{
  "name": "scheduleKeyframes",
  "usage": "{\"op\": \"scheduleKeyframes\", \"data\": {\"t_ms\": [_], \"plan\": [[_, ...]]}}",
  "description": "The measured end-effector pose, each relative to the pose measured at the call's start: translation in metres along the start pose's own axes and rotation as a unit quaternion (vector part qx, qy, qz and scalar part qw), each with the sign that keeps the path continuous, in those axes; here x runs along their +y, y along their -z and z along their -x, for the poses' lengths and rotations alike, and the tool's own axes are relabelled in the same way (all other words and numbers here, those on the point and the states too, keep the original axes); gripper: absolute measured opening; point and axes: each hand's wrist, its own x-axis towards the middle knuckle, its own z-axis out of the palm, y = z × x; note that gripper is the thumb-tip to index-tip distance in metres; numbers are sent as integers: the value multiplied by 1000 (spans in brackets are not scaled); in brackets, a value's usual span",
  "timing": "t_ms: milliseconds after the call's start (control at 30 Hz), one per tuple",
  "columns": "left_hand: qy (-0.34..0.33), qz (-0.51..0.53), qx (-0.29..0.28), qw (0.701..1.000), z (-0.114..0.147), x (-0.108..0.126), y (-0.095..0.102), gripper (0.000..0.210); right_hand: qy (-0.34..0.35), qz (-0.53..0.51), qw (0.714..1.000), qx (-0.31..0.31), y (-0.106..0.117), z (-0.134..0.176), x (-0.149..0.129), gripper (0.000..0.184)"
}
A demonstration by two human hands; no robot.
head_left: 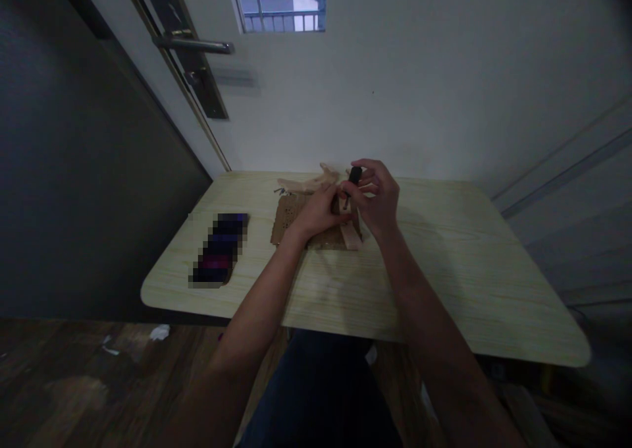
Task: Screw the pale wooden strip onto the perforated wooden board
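Note:
My right hand [379, 194] grips a small screwdriver by its black handle [355, 174]. The thin shaft points down at a pale wooden strip [351, 236]. Across that strip my left hand [318, 212] is closed, fingers pressing it from the left side. Under both lies a brown cardboard piece [283, 219] with small dark holes or marks. More light wooden pieces [301, 185] rest behind the cardboard, and a few small dark screws [280, 191] are beside them. The screwdriver's very tip is hard to make out.
A blurred-out phone-like object [220, 249] lies on the left of the pale wooden table [459, 263]. Directly behind the table stands a white door with a metal handle [197, 43] and a small window [282, 3]. White scraps [159, 332] lie on the floor.

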Motion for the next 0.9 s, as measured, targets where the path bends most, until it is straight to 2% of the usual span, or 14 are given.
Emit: {"op": "scheduleKeyframes", "data": {"t_ms": [167,267,600,700,900], "plan": [[-16,5,6,1000,0,-2,-1,40,37,20,999,10,0,0,0,35],[-19,12,5,1000,0,-2,0,39,54,30,998,-3,1,0,-1,28],[17,-10,-2,1000,1,2,1,37,21,-29,996,-82,6,-2,-6,39],[18,-16,-4,1000,1,2,1,38,20,-33,997,-68,5,-3,-2,36],[2,-6,4,1000,0,0,0,39,7,1,1000,-1,2,-3,3,29]]}}
